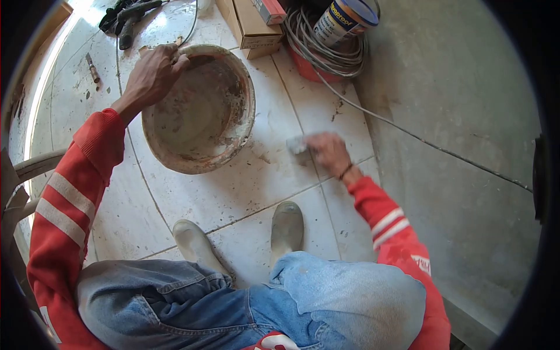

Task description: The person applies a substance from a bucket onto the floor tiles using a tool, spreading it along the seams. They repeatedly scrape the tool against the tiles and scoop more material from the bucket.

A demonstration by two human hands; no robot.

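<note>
A round, plaster-stained basin stands tilted on the tiled floor, with greyish residue coating its inside. My left hand is closed over its upper left rim, thumb on the inner side. To the right of the basin, my right hand is low over the white tiles, smeared by motion. Its fingers are closed around a small pale grey lump, whose kind I cannot tell. Grit and smudges dot the tiles between basin and hand.
Cardboard boxes stand beyond the basin. A coiled grey cable lies around a labelled tub, one strand running right along the bare wall. A black power tool lies upper left. My boots are below the basin.
</note>
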